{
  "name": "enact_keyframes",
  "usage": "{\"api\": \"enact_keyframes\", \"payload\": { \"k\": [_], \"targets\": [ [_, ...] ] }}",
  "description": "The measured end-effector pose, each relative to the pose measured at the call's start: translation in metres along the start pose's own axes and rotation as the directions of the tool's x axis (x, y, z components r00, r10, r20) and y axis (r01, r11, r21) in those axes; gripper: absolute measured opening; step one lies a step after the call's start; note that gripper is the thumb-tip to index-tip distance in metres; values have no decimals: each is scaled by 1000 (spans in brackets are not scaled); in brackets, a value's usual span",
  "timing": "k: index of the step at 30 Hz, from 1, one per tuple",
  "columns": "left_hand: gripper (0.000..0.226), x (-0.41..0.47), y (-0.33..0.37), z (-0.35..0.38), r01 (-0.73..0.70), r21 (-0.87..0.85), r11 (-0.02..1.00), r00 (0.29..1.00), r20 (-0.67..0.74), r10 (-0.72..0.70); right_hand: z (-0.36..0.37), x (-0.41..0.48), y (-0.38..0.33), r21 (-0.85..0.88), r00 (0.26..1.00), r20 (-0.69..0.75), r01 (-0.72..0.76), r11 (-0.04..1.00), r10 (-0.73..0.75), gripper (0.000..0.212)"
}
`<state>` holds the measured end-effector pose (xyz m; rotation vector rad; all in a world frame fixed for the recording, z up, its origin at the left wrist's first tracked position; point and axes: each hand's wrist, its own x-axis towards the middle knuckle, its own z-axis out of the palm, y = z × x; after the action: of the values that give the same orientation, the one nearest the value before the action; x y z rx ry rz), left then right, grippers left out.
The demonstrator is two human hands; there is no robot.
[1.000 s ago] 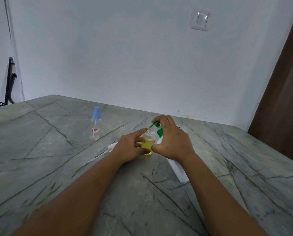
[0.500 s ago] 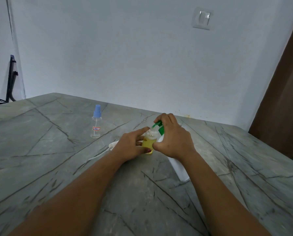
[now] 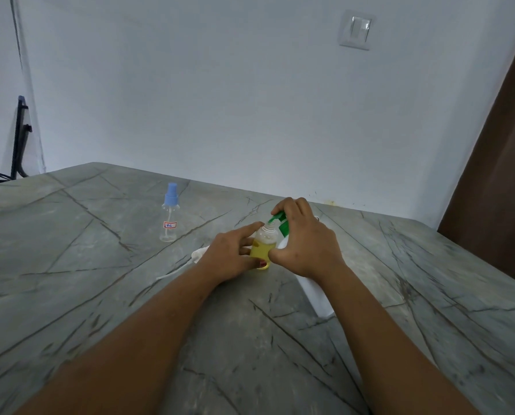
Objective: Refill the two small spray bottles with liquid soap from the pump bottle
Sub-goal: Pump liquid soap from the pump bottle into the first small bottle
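Note:
A small clear spray bottle without its cap stands mid-table, partly filled with yellow soap. My left hand grips it from the left. My right hand is wrapped over the green pump head of the white pump bottle, with the nozzle over the small bottle's open neck. Most of the pump bottle is hidden behind my right wrist. A second small spray bottle, clear and empty-looking with a blue cap, stands upright to the left.
A white spray cap with its thin dip tube lies on the grey marble table just left of my left hand. A wall runs along the far table edge; a brown door stands at right.
Both hands hold the same grip on the bottles. The view has tilted slightly; nothing else on the table moved.

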<state>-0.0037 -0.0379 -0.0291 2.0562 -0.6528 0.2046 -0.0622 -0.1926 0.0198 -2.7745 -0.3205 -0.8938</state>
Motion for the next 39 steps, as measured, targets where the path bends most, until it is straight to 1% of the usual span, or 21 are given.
{"api": "enact_keyframes", "payload": {
  "k": [4, 8, 14, 18, 25, 29, 31, 34, 39],
  "targets": [
    [77, -2, 2, 0, -8, 0, 1000, 1000, -5, 8, 1, -1, 1, 2, 1000, 1, 0, 1000, 0, 67],
    [78, -1, 1, 0, 9, -2, 1000, 1000, -20, -9, 2, -2, 1, 17, 1000, 21, 14, 1000, -15, 75],
    [78, 0, -1, 1, 6, 8, 1000, 1000, -12, -6, 1, 0, 0, -8, 1000, 6, -9, 1000, 9, 67],
    [78, 0, -2, 1, 5, 0, 1000, 1000, -11, -5, 2, -1, 0, 3, 1000, -1, 0, 1000, 0, 68],
    [78, 1, -2, 1, 23, -42, 999, 1000, -12, -23, 2, -2, 3, 17, 998, 27, 49, 999, -49, 86],
    [80, 2, -2, 0, 35, -32, 999, 999, -19, -35, 1, -2, 3, 22, 995, 66, 69, 997, -71, 102],
    [80, 2, -3, 0, 31, -22, 999, 999, -18, -31, 0, -2, 3, 16, 992, 94, 79, 997, -80, 107],
    [80, 1, -4, 1, 27, -49, 998, 1000, -11, -27, -2, -2, 2, -3, 990, 109, 89, 996, -88, 104],
    [80, 2, -5, 1, 23, -40, 999, 1000, -10, -23, -3, -3, -2, -12, 995, 78, 71, 997, -70, 87]
  ]
}}
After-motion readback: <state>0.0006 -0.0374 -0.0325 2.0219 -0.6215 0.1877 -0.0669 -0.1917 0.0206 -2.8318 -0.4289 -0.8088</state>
